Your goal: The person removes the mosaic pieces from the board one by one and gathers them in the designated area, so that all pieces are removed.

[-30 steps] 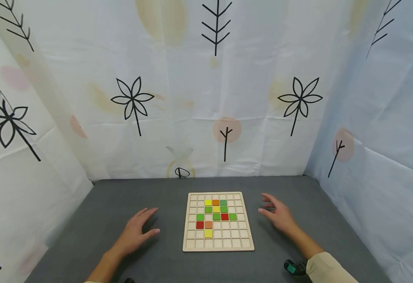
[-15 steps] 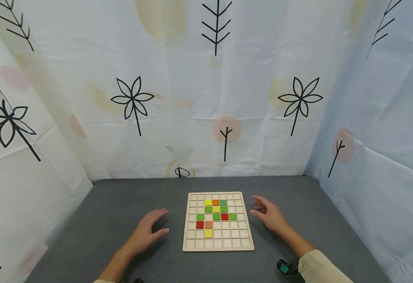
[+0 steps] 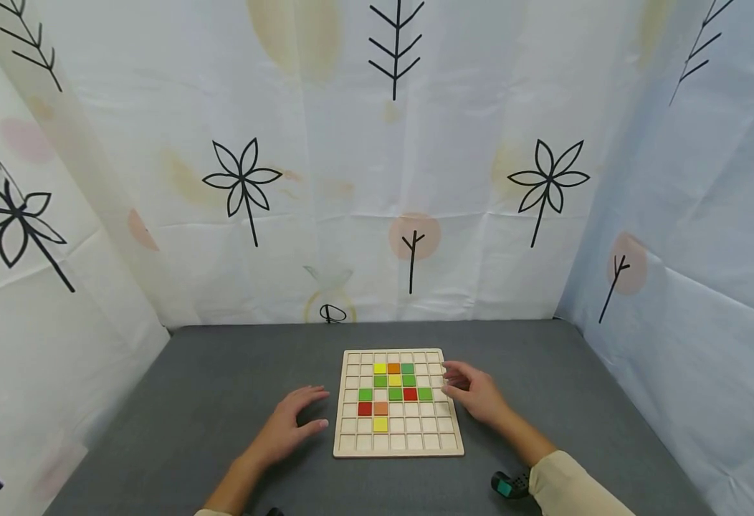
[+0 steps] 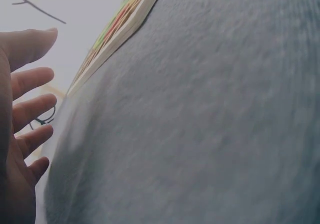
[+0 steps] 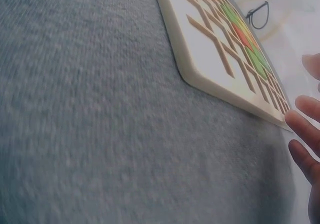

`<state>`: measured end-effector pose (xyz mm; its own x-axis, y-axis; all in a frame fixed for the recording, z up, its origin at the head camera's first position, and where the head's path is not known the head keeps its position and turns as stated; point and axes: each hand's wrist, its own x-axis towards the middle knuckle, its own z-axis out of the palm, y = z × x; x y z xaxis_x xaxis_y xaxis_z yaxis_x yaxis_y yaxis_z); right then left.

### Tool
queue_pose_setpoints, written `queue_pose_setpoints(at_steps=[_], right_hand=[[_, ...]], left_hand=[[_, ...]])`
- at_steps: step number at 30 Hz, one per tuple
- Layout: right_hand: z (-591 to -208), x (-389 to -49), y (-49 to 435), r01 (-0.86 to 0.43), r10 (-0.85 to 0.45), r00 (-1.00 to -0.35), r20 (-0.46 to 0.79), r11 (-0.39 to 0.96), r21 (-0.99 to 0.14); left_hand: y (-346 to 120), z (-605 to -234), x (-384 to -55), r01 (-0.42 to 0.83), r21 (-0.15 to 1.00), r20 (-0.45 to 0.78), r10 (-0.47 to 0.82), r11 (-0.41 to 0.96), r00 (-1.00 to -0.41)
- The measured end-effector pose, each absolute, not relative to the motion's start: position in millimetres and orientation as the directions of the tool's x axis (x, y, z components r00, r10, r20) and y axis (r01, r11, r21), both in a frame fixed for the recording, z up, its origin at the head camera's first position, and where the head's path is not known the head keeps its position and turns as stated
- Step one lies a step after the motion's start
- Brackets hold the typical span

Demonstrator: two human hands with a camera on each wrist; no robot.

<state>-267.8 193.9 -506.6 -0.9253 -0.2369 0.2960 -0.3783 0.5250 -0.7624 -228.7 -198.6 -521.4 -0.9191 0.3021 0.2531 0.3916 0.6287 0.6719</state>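
Left hand (image 3: 289, 424): released, its fingers lightly bent and aimed at the board; thumb set apart on the near side, back of the hand upward. In the left wrist view, gaps show between all the fingers. Fingertips just short of the board's left edge. Forearm slants in from the lower edge toward the middle.

Right hand (image 3: 479, 395): likewise released, fingers loosely curved inward, thumb apart and nearer the wearer. Fingertips at the board's right edge; whether they touch it cannot be told. Forearm slants in from the lower right, mirroring the other.

Board (image 3: 398, 454): one, pale wood, rounded corners, divided into small squares; lies flat between the two hands.

Tiles (image 3: 395, 395): thirteen, coloured, in the board's squares. From the far side: yellow, orange, blue-green; green, yellow, green; green, a gap, green, red, green; red, orange; a single yellow.

Sleeve (image 3: 580, 489): cream, on the right forearm.

Device (image 3: 509, 486): black with a teal patch, beside the right cuff.

Table (image 3: 254, 355): dark grey, cloth-like top, under the board.

Curtain (image 3: 325, 107): white, behind and to both sides, printed with black flowers, twigs and pastel spots.
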Motion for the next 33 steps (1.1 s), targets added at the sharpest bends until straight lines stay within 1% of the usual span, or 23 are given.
queue_pose_setpoints(at_steps=[4,9,16,26,33], right_hand=[[-508.5,-268.4,187.8,-0.385,-0.263,-0.922,0.286,0.519,-0.763],[-511.9,-268.7,181.0,-0.387,-0.263,-0.921,0.288,0.526,-0.757],[-515.2,-270.5,175.5,-0.36,-0.277,-0.93,0.24,0.558,-0.748],[-516.6,-273.2,169.3,-0.362,-0.283,-0.93,0.236,0.59,-0.722],[-514.2,-276.6,164.4,-0.365,-0.295,-0.929,0.222,0.644,-0.672]], left_hand=[[-192.0,-522.0,-227.1,0.374,0.683,0.231,0.299,0.627,-0.926],[-186.3,-524.9,-225.3,0.362,0.694,0.215,0.301,0.622,-0.929],[-182.7,-530.9,-226.2,0.4,0.682,0.23,0.34,0.613,-0.912],[-180.5,-532.2,-225.6,0.44,0.626,0.237,0.381,0.644,-0.894],[-180.0,-530.7,-226.2,0.463,0.586,0.214,0.425,0.664,-0.88]])
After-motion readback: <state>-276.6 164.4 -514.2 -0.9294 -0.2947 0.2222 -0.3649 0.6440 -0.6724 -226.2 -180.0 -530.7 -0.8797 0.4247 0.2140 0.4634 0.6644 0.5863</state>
